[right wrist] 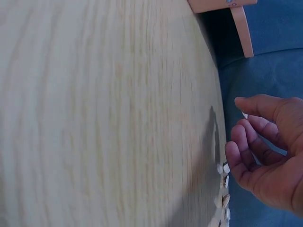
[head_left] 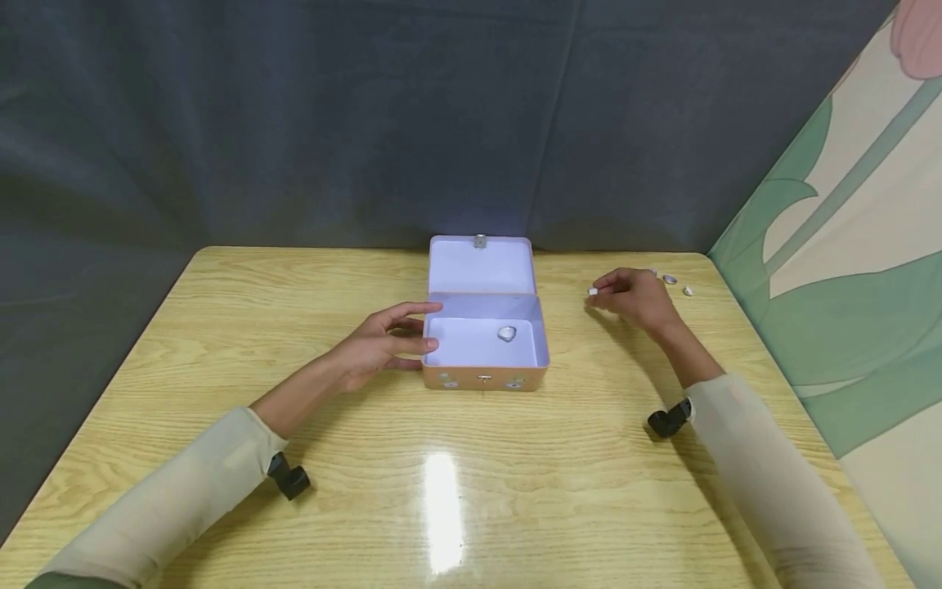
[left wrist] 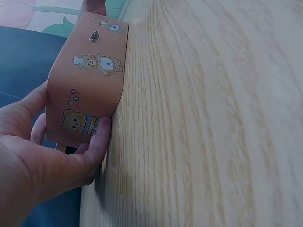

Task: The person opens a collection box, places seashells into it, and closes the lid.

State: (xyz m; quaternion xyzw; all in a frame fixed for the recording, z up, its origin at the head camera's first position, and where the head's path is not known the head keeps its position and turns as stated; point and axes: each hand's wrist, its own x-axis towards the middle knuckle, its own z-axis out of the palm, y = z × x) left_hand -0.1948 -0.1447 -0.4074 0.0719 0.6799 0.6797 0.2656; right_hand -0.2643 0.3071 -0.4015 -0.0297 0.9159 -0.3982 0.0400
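Dark blue-grey curtain (head_left: pixel 368 123) across the back; at the right, a pale cloth (head_left: pixel 868 245) with large green leaves and a pink bloom. In front, a wood-grained worktop (head_left: pixel 603 499), with a streak of glare toward the near edge.

Thumb and fingertips of the right hand (head_left: pixel 634 298) pinched together on a small white piece (head_left: pixel 593 291), near the far edge of the worktop, between the orange box (head_left: pixel 464 379) and the far right corner; other fingers loosely bent. Just past the knuckles, toward that corner, several loose pieces (head_left: pixel 669 279), pale and purplish; in the right wrist view, strung out along the edge.

Fingers of the left hand (head_left: pixel 371 348) spread apart round the left end of the orange box, two tips over the rim, others against the outer wall. Set near the middle of the far edge, front parallel to it: lilac inside, printed bears outside, lid (head_left: pixel 481 270) standing open at the back, with a metal clasp (head_left: pixel 481 241) on top. Within, right of centre on the floor, a single clear, silvery piece (head_left: pixel 507 334).

Farther out, light sleeves (head_left: pixel 773 474) and a black wrist device (head_left: pixel 670 419) at each cuff.
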